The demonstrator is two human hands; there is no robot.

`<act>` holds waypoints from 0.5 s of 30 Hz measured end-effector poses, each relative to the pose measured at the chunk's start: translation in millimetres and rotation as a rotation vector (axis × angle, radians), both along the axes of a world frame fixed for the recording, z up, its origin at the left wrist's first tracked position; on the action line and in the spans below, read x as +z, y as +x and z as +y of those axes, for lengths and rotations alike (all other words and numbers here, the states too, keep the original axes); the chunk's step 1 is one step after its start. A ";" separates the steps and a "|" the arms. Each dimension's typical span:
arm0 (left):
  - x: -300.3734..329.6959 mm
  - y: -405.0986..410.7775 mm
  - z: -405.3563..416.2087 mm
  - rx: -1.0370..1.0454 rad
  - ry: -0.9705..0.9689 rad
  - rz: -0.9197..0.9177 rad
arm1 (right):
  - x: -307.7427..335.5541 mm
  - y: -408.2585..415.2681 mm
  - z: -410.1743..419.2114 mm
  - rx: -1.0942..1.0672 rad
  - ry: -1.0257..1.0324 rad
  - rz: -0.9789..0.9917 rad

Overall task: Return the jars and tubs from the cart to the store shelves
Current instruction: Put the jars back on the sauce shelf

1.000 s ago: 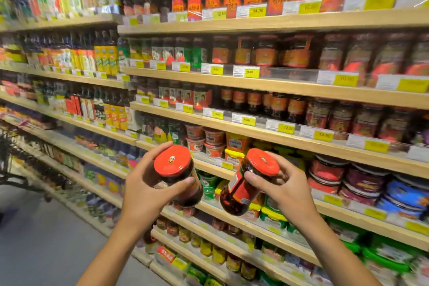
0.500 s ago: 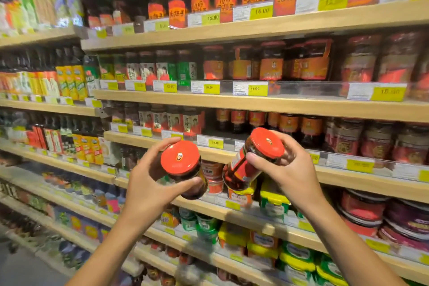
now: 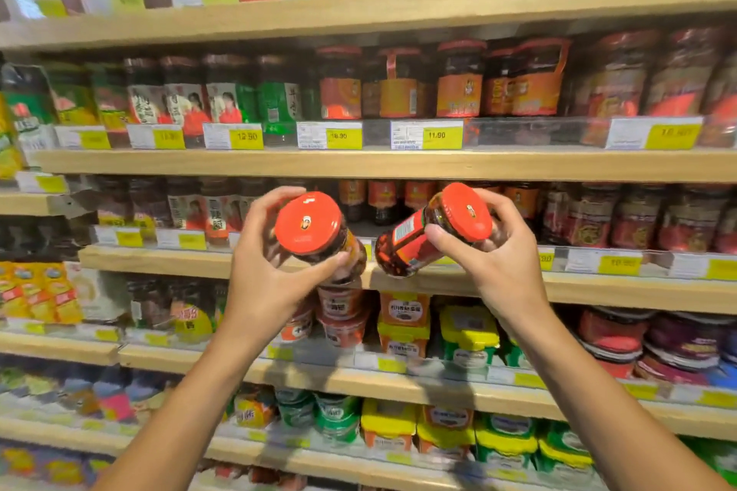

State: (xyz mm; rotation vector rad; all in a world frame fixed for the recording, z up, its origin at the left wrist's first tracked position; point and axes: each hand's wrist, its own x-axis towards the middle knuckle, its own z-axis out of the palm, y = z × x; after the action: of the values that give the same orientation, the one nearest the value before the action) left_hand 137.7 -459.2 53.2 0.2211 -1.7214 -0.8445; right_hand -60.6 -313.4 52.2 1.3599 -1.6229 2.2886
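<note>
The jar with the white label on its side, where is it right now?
In the head view, that jar is just right of centre, tilted, gripped by the right hand in front of the shelf, beside the left hand's jar.

Both jars (image 3: 319, 235) raised (view too) nearer the shelf (image 3: 399, 279)

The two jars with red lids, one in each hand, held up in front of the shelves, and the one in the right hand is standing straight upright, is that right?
Not quite. In the head view, the jar in the right hand is tilted, its red lid toward the upper right and its base toward the lower left. The rest holds: the left hand holds the other red-lidded jar, both in front of the shelves.
</note>
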 end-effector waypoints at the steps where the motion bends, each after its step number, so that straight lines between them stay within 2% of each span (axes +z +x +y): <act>1: 1.5 -1.7 -8.4 -0.020 -0.007 0.003 | 1.2 0.9 -3.4 -0.023 -0.007 0.009; 6: 12.1 -7.3 -39.9 -0.094 -0.048 0.061 | 7.9 8.0 -21.4 -0.177 -0.087 0.009; 15: 9.4 -6.8 -70.5 -0.090 -0.141 0.132 | -11.3 9.9 -49.6 -0.321 -0.149 0.028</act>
State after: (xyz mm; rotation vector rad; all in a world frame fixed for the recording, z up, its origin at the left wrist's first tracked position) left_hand 130.9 -529.7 62.6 -0.0068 -1.6686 -0.7814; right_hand -50.7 -363.0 40.9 1.0109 -1.4998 2.1412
